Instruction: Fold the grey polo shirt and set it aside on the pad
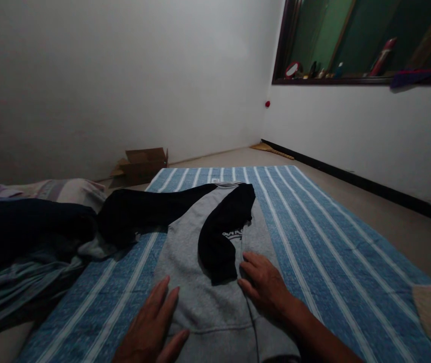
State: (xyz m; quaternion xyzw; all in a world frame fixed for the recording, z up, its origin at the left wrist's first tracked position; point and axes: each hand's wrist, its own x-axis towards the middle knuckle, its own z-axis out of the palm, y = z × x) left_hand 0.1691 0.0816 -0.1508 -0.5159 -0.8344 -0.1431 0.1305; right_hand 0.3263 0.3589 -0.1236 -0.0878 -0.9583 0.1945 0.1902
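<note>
Spreads the left hand [151, 322] wide at the near left edge of a sweatshirt [204, 307]; rests the right hand [264, 283], fingers apart, on its right side (pinching cloth or not, cannot tell). Has it lying on a striped sheet [314, 242], one black sleeve [217, 247] bent across, near piled clothes [30, 227].

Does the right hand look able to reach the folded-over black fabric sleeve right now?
Probably yes: the right hand is beside the folded-over black sleeve; nothing visible blocks the way.
</note>
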